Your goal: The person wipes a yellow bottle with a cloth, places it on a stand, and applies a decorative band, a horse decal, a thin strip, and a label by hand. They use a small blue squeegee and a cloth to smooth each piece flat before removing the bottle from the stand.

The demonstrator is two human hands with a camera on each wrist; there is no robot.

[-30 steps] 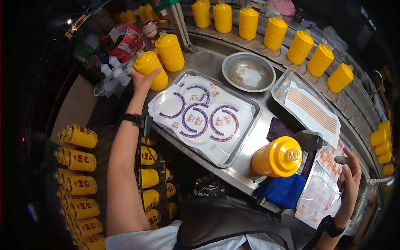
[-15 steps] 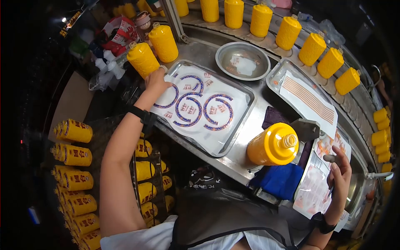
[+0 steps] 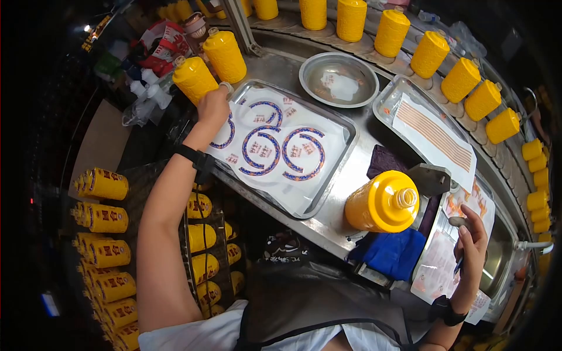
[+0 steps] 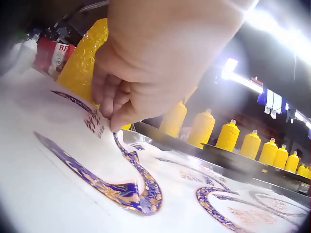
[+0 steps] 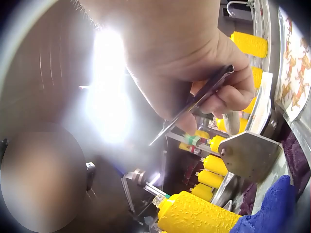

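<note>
Decals, curved strips of blue with orange flowers, lie on white paper in a large rectangular metal tray, your landmark here. Your hands are well apart. Your left hand is over the tray's left side, with its thumb and finger pinched on the tip of a curved decal strip; that strip lies along the paper below your fingertips. Your right hand is well to the right of the tray, its fingers curled around slim metal tweezers. Each wrist wears a black band.

Two yellow bottles stand beside the tray's far left corner, the nearer one just by your left hand. Beyond the tray's far right side sits a round metal basin, and right of that a sheet with parallel stripes. A larger-looking yellow bottle stands right of the tray, with blue cloth on its near side. More yellow bottles line a curved track beyond the tray.
</note>
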